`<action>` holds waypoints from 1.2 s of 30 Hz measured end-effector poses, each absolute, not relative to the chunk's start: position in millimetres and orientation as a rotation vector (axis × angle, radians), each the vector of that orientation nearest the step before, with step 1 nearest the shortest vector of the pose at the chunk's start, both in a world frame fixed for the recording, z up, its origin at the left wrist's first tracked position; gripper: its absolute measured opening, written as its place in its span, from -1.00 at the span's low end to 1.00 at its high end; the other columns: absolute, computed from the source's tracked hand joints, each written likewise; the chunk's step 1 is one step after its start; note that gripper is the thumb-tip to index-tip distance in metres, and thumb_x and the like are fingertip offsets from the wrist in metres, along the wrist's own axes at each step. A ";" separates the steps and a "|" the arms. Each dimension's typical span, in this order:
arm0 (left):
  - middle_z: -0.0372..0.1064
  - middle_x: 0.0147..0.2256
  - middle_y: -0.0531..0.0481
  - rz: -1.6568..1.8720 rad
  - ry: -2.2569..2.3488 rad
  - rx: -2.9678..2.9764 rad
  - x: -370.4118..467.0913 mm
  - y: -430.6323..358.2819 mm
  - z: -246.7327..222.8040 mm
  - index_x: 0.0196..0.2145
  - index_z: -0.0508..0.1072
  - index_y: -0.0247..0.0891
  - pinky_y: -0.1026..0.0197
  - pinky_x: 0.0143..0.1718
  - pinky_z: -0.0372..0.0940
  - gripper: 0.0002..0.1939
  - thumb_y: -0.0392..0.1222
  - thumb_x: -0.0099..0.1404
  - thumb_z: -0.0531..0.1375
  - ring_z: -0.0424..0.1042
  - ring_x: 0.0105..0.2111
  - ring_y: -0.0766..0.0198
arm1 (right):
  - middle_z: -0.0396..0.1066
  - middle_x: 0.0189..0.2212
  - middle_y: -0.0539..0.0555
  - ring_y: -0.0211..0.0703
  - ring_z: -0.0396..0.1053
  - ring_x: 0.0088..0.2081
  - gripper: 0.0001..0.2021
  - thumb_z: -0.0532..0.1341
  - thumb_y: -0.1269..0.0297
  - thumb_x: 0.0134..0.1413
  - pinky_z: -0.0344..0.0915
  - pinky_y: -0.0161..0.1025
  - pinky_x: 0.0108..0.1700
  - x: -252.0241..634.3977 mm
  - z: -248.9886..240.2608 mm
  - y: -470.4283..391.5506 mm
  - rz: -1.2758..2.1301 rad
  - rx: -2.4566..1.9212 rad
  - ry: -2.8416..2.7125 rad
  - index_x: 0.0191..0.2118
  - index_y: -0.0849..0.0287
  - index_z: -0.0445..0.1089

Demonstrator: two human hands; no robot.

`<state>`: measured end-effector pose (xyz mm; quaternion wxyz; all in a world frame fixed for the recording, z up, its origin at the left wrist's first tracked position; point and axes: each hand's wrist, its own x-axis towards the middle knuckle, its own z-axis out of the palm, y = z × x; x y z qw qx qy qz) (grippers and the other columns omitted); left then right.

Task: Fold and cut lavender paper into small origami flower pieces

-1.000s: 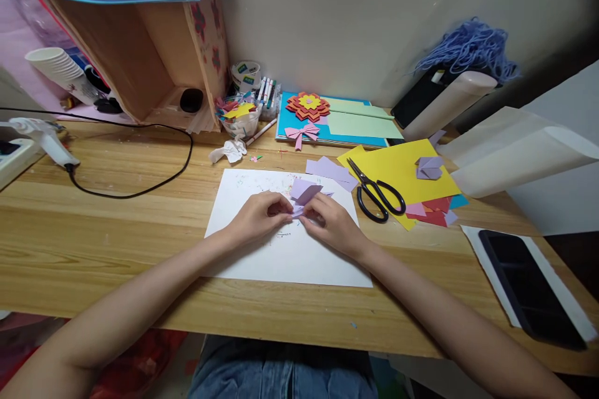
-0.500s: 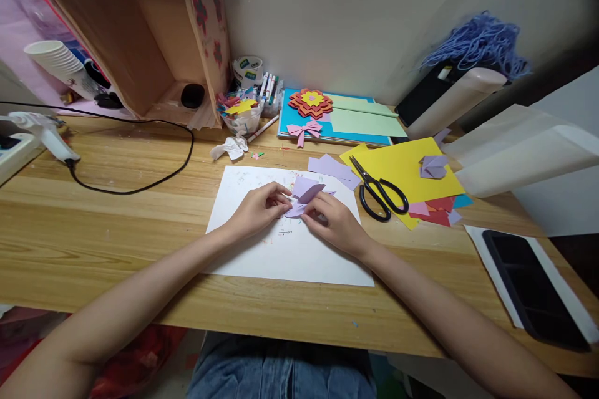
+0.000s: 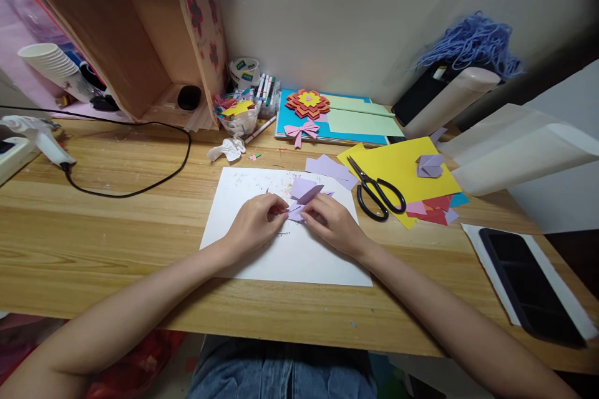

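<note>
A folded piece of lilac paper [image 3: 304, 191] is between my two hands, one flap standing up and other folds lower down. My left hand [image 3: 259, 219] pinches its left edge between thumb and fingers. From the right, my right hand [image 3: 334, 219] grips the same paper, its fingertips partly hiding the folds. Both hands rest over a white sheet [image 3: 299, 262] marked with small coloured specks. Flat lilac paper pieces [image 3: 332, 169] lie just beyond my right hand, beside black-handled scissors [image 3: 378, 190].
Yellow paper [image 3: 397, 168] at the right carries another folded lilac piece [image 3: 429, 166]. At the back lie a layered paper flower [image 3: 307, 103] and a pink paper bow [image 3: 301, 131]. A glue gun [image 3: 40, 137] with its black cord is at the left; a black tray [image 3: 528, 287] is at the right.
The lower folds of the lilac paper have shifted and lie more spread between my fingertips. My left hand has moved slightly left and down; the right stays almost in place.
</note>
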<state>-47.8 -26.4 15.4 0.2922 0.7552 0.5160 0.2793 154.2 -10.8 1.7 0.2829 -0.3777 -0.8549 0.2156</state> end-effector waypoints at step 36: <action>0.39 -0.45 -0.03 0.589 1.542 2.247 -45.4 -32.7 18.7 -0.43 0.43 -0.29 0.26 -0.42 0.19 -0.93 -0.31 0.14 0.13 0.33 -0.45 0.29 | 0.40 -0.32 0.16 -0.10 0.36 -0.28 -0.77 0.02 0.42 0.21 0.34 -0.17 -0.27 155.0 -8.5 -10.9 0.228 -0.938 -2.420 -0.19 0.18 0.42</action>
